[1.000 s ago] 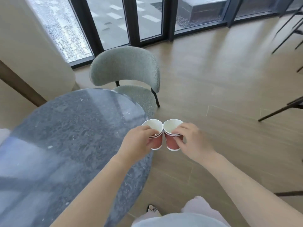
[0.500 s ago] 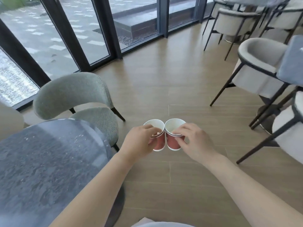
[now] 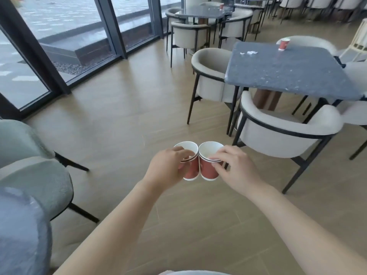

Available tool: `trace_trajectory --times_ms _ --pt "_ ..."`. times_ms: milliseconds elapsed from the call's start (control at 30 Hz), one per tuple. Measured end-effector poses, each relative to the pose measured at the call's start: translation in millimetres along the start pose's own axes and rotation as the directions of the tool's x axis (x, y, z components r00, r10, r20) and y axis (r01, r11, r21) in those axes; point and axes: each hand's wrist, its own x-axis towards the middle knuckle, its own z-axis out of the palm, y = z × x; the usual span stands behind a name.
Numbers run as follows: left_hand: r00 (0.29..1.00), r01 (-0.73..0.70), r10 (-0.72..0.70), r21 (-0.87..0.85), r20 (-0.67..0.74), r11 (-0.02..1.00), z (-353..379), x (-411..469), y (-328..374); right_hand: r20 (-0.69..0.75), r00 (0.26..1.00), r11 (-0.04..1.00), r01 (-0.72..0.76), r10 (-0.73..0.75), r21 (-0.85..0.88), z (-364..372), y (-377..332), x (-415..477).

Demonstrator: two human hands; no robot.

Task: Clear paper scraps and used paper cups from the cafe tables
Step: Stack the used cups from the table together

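My left hand grips a red paper cup with a white rim, and my right hand pinches a second red paper cup at its rim. Both cups are upright, side by side and touching, held in the air above the wooden floor. On the square dark table at the right stands another red paper cup near the far edge, with white paper scraps close by. A further red cup sits on the far table.
A round grey table and grey-green chair sit at the lower left. White armchairs with black legs surround the square table. Glass doors line the left wall. Open wooden floor lies ahead.
The view has swung right, away from the round table toward the square table and white chairs. Both hands keep the same grip on the two cups, held in front of me.
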Motion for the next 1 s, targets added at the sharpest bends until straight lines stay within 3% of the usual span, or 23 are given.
trace_trajectory --times_ms 500,1000 --pt "0.922 -0.363 0.368 -0.066 0.121 0.930 76.7 84.9 179.5 -0.261 0.930 0.957 -0.283 0.257 -0.065 -138.2 109.4 -86.2" --pt "0.791 -0.558 0.573 -0.129 0.215 0.819 111.0 221.5 224.9 -0.467 0.790 0.869 -0.487 0.397 -0.087 -174.3 175.0 -38.4"
